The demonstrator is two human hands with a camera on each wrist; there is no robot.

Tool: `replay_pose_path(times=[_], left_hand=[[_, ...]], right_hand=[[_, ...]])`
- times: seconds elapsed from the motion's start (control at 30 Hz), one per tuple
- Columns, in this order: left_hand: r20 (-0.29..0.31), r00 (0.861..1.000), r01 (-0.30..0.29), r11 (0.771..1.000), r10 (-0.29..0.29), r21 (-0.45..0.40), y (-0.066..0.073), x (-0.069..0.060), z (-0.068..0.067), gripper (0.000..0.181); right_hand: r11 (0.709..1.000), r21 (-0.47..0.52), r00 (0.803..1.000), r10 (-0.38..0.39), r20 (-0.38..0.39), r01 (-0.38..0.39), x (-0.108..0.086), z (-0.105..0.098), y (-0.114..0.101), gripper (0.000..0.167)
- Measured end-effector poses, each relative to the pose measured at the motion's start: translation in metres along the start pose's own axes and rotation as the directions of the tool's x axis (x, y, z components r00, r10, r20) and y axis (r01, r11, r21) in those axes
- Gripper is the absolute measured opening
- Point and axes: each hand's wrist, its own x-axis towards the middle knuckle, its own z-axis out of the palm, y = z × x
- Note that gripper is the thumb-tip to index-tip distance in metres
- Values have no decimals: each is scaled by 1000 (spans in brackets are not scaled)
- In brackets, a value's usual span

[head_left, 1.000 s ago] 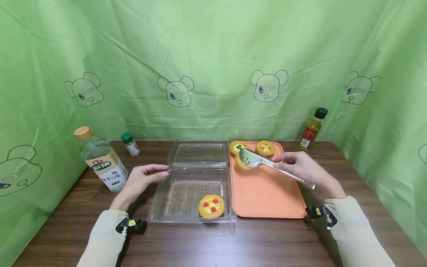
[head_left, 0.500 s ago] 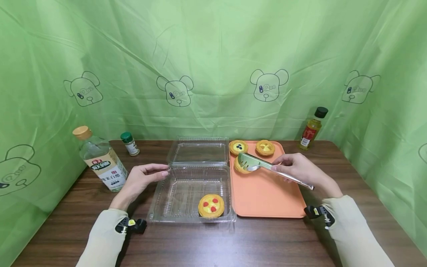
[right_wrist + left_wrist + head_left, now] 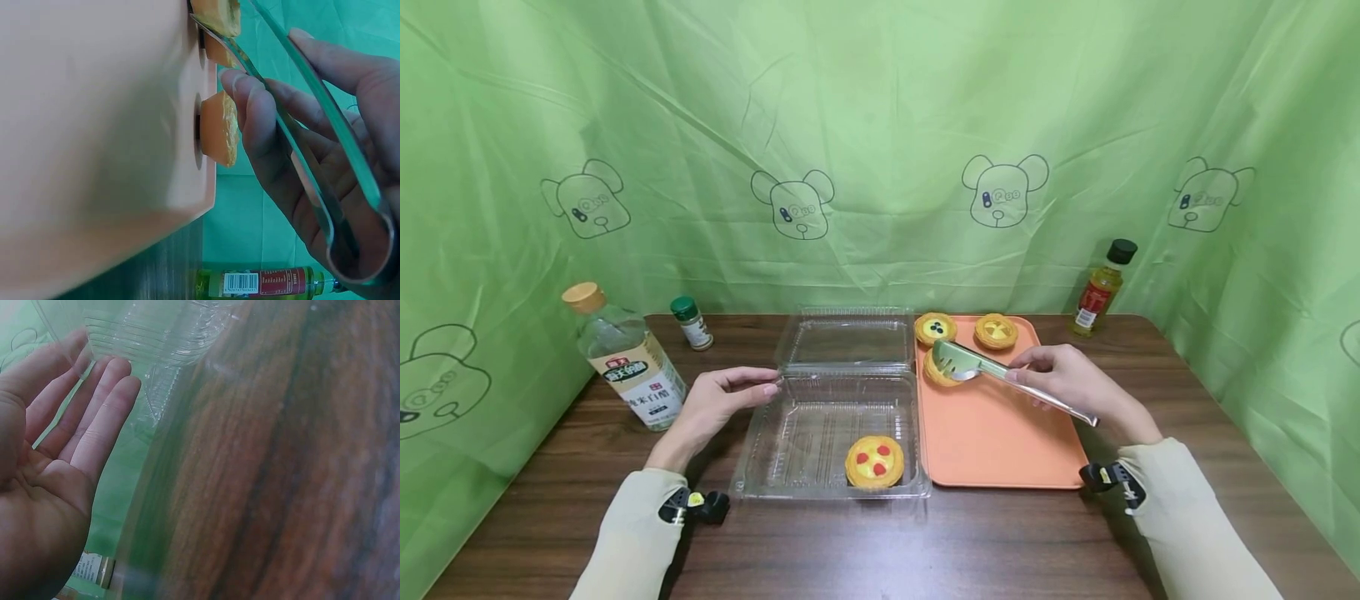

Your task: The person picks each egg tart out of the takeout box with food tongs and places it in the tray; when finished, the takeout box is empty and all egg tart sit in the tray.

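Note:
My right hand (image 3: 1067,375) grips metal serving tongs (image 3: 1030,389) by their arms. Their slotted head lies over a yellow tart (image 3: 934,373) on the orange tray (image 3: 1000,442), hiding much of its top. The right wrist view has one arm of the tongs (image 3: 312,181) reaching low beside that tart (image 3: 215,15). My left hand (image 3: 718,408) is at the left rim of an opened clear plastic container (image 3: 805,433), fingers extended, tips at the edge (image 3: 103,419). Inside the container, near its front right, sits a tart with red dots (image 3: 875,462).
Two more tarts stand at the tray's back: one with dark dots (image 3: 936,329), one with pale pieces (image 3: 996,332). A large vinegar bottle (image 3: 640,375) and a green-capped shaker (image 3: 691,323) are at left. An oil bottle (image 3: 1097,292) stands behind the tray. Green cloth surrounds the table.
The tongs have shifted slightly left and settled over the near tart, uncovering the dark-dotted tart behind it. My right hand moved slightly left with them; my left hand stayed at the container's rim.

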Motion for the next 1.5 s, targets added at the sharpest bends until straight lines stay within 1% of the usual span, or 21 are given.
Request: replay_pose_path(times=[0.17, 0.47, 0.7, 0.9, 1.07, 1.2, 1.33, 1.5], left_hand=[[-2, 1000, 4, 1000, -4, -1, 1, 0, 0, 37], [0, 1000, 9, 1000, -9, 4, 1, -1, 0, 37], [1, 1000, 0, 1000, 0, -3, 0, -1, 0, 37], [3, 1000, 1, 1000, -1, -2, 0, -1, 0, 37], [0, 1000, -1, 1000, 1, -10, 1, -1, 0, 37], [-1, 1000, 1, 1000, -1, -11, 1, -1, -1, 37], [3, 1000, 7, 1000, -7, -7, 2, -1, 0, 37], [2, 1000, 10, 1000, -10, -9, 3, -2, 0, 38]], right_hand=[[999, -14, 999, 37, -14, -37, 1, 2, -1, 38], [998, -4, 998, 60, -14, -60, -1, -2, -3, 38], [999, 2, 999, 45, -12, -45, -6, -12, -4, 41], [998, 3, 998, 56, -39, -56, -13, -24, -6, 45], [999, -15, 996, 43, -80, -44, -18, -32, -13, 48], [999, -21, 996, 30, -89, -31, -20, -34, -17, 49], [999, -39, 996, 16, -90, -19, -21, -34, -22, 45], [998, -60, 995, -29, -97, 23, -23, -31, -29, 38]])
